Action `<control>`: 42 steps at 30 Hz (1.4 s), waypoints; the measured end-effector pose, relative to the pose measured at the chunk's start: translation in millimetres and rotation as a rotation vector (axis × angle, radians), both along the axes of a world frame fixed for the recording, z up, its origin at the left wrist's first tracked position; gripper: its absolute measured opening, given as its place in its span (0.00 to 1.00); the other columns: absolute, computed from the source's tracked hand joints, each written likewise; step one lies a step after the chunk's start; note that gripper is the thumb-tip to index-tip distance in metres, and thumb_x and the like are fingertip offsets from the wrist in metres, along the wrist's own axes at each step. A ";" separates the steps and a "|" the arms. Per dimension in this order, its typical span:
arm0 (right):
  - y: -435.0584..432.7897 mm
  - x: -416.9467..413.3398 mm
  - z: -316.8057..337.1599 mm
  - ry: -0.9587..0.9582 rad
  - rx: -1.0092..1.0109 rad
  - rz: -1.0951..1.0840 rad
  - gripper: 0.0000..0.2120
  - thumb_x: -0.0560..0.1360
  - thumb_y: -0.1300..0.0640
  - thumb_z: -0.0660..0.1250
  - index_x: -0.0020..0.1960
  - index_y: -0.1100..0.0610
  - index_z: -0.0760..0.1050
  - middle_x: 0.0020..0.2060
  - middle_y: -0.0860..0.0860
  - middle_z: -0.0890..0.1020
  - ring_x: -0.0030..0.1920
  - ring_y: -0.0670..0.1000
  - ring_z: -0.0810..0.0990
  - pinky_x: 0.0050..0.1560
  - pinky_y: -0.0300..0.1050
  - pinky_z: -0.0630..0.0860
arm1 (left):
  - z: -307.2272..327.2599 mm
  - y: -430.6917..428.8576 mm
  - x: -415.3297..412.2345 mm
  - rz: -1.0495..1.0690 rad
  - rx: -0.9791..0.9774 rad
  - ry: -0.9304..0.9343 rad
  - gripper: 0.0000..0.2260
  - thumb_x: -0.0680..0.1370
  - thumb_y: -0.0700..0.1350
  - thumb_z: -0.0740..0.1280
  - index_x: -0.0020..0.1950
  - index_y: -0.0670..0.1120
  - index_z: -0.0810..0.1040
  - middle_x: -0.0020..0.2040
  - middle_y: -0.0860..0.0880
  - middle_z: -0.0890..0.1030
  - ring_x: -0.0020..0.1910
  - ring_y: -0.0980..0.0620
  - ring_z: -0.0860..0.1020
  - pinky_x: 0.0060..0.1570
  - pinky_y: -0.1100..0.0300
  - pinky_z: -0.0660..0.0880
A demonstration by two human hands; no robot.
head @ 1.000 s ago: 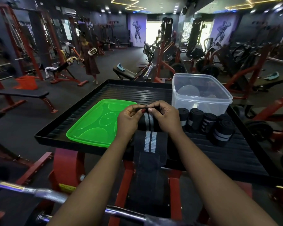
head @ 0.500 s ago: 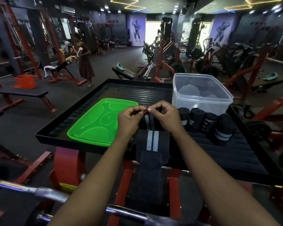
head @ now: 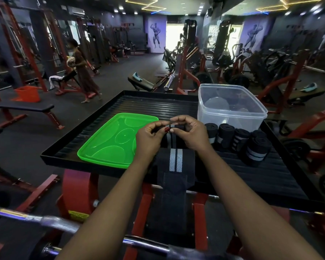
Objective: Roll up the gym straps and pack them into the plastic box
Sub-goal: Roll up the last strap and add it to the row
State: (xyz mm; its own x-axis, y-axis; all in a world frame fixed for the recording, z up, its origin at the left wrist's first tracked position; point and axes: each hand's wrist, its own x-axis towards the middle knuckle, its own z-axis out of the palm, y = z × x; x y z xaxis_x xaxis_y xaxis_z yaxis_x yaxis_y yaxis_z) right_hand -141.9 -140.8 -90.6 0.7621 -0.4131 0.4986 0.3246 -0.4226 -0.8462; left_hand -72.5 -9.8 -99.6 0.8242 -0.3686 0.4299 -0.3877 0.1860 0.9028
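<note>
Left hand (head: 148, 139) and right hand (head: 190, 134) both pinch the rolled end of a black gym strap (head: 175, 160), fingertips curled over it and almost meeting at the middle. Each hand takes one end of the roll, probably so the turns stay tight and the edges stay lined up.

The roll's axis runs side to side, from one hand to the other. The unrolled tail runs from the hands straight back toward the person, with its grey stripes along its length. It lies flat on the bench (head: 158, 106), crosses the near edge and hangs down. Long axis of the loose part: away-to-near. A good part of the strap is not yet rolled.

Just right of the right hand is a row of rolled straps (head: 226, 135), four as far as I can tell, waiting outside the box. Beyond them, past and right of the right hand, is the clear plastic box (head: 223, 119), open-topped; no strap shows inside, so packing looks not yet begun. Left of the left hand is the green lid (head: 109, 143), flat on the bench, off the box so the opening is free.
</note>
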 end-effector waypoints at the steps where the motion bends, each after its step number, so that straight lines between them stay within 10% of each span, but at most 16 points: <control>1: 1.7 -1.3 0.9 0.015 -0.025 -0.015 0.14 0.70 0.66 0.74 0.48 0.49 0.81 0.46 0.46 0.84 0.50 0.46 0.83 0.59 0.45 0.77 | 1.0 0.3 -0.8 0.012 -0.011 0.004 0.07 0.74 0.35 0.69 0.47 0.46 0.82 0.45 0.51 0.83 0.45 0.60 0.80 0.50 0.66 0.75; 8: 13.8 -9.2 13.3 0.078 0.040 -0.018 0.06 0.75 0.62 0.70 0.45 0.52 0.82 0.41 0.43 0.84 0.44 0.38 0.81 0.52 0.36 0.76 | 11.4 2.8 -13.6 0.016 -0.092 0.068 0.08 0.73 0.31 0.69 0.45 0.43 0.82 0.40 0.56 0.83 0.40 0.65 0.80 0.45 0.71 0.74; 15: 27.9 -38.6 20.6 0.150 0.603 0.127 0.04 0.74 0.65 0.70 0.46 0.66 0.80 0.38 0.57 0.84 0.38 0.51 0.82 0.46 0.45 0.81 | 25.0 16.1 -35.1 -0.344 -0.234 0.543 0.06 0.72 0.31 0.68 0.46 0.39 0.81 0.41 0.44 0.84 0.40 0.50 0.81 0.51 0.56 0.78; 20: 35.2 -43.7 10.3 0.127 0.777 0.105 0.09 0.73 0.66 0.71 0.50 0.70 0.79 0.44 0.65 0.83 0.42 0.59 0.81 0.49 0.53 0.80 | 29.0 16.5 -40.3 -0.397 -0.239 0.775 0.03 0.73 0.31 0.67 0.44 0.36 0.79 0.35 0.41 0.82 0.31 0.50 0.81 0.36 0.59 0.80; 31: 33.9 -49.6 -14.5 0.096 0.335 -0.077 0.08 0.73 0.64 0.72 0.44 0.52 0.81 0.45 0.53 0.85 0.51 0.54 0.83 0.59 0.52 0.77 | 2.1 12.8 -40.4 -0.153 0.012 0.279 0.09 0.71 0.32 0.71 0.45 0.45 0.81 0.41 0.49 0.83 0.40 0.59 0.81 0.46 0.68 0.77; 42: 33.9 -56.5 -10.0 0.003 0.383 -0.035 0.08 0.73 0.68 0.71 0.43 0.55 0.81 0.41 0.51 0.84 0.45 0.46 0.81 0.50 0.39 0.77 | -2.6 14.1 -43.4 -0.213 -0.050 0.273 0.05 0.74 0.35 0.69 0.49 0.40 0.80 0.36 0.52 0.84 0.38 0.58 0.80 0.42 0.64 0.76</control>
